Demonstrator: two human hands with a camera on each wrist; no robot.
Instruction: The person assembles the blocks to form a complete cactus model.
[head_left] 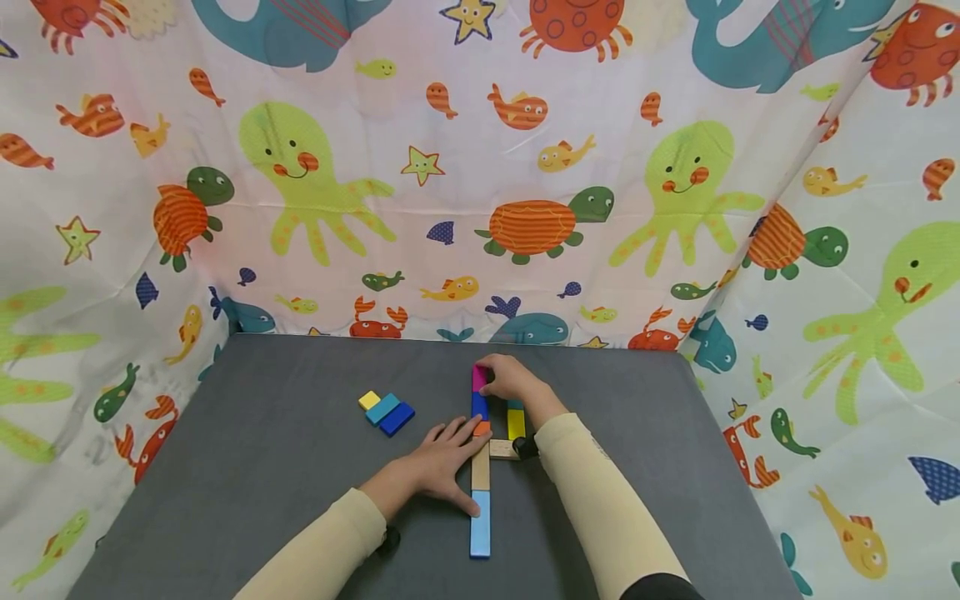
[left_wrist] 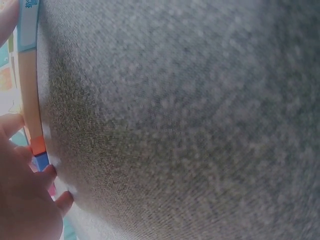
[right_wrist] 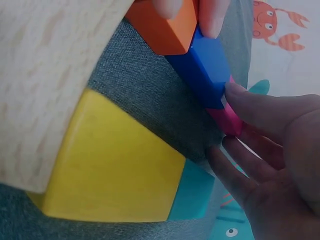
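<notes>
A straight row of blocks runs away from me: a light blue block, a plain wooden block, an orange block, a blue block and a magenta block at the far end. My left hand lies spread along the row's left side, fingertips at the orange block and thumb at the light blue one. With thumb and fingers, my right hand pinches the magenta block; in the right wrist view the thumb also lies at the blue block's corner.
From the row's right side a wooden block sticks out, with a yellow block and a teal block beyond it. Left of the row lie loose yellow, teal and blue blocks. A patterned curtain borders the grey table.
</notes>
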